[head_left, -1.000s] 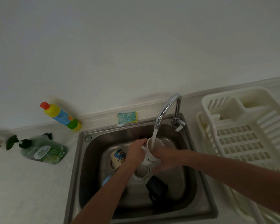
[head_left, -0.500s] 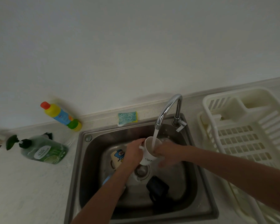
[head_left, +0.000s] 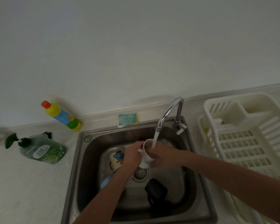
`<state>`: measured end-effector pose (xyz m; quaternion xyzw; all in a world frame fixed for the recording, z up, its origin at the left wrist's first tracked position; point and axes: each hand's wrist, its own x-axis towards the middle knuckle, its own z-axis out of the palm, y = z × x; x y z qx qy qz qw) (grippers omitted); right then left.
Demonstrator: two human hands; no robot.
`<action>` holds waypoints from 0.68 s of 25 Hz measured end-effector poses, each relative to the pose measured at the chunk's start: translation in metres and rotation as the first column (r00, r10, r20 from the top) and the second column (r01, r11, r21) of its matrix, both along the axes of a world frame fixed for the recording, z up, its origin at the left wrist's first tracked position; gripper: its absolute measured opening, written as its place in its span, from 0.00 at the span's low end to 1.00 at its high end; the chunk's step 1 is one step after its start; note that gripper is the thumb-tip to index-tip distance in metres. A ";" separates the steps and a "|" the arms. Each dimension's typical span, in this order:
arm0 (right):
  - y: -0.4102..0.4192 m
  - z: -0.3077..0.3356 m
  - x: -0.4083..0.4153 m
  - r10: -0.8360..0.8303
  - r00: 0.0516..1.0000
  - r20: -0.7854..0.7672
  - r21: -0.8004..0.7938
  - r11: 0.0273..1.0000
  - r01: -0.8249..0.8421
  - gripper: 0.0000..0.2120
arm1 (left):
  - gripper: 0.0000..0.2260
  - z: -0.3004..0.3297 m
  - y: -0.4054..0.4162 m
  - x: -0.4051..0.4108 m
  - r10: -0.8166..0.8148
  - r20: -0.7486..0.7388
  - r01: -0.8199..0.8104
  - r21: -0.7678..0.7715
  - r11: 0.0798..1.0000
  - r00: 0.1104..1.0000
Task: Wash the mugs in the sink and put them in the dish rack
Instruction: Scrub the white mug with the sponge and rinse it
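A white mug [head_left: 146, 156] is held tilted under the running tap [head_left: 168, 113] over the steel sink [head_left: 87, 152], and water streams into it. My left hand [head_left: 132, 155] grips it by the handle side. My right hand [head_left: 164, 153] is blurred against the mug's right side, fingers around its wall and rim. In the basin lie a cream mug with a blue cartoon print [head_left: 116, 160], a black mug [head_left: 155, 190] on its side and a blue one [head_left: 105, 181] half hidden under my left forearm. The cream dish rack [head_left: 242, 143] stands right of the sink with nothing in it.
A blue and yellow sponge [head_left: 128, 119] lies on the ledge behind the sink. A yellow bottle with a red cap [head_left: 61, 116] and a green soap dispenser [head_left: 39, 148] stand on the counter to the left. The wall is close behind.
The mug stays under the stream. My right hand has shifted along the mug's right side and is now blurred with motion; the left hand keeps its grip.
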<state>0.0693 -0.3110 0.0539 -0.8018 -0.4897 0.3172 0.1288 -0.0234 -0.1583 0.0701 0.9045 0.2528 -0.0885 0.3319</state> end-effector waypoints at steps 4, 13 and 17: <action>-0.005 0.001 -0.006 0.130 0.991 0.000 -0.126 0.984 -0.129 0.27 | 0.15 0.000 0.002 -0.001 0.012 -0.001 -0.012 -0.013 1.000 1.000; 0.000 0.011 -0.008 0.185 0.983 0.007 -0.106 0.977 -0.183 0.31 | 0.18 0.001 0.007 0.003 -0.022 -0.002 0.022 0.040 0.999 1.000; -0.001 0.004 0.009 0.084 0.991 0.105 -0.015 0.996 -0.082 0.35 | 0.19 0.004 0.009 0.005 -0.031 -0.003 0.031 0.078 0.996 1.000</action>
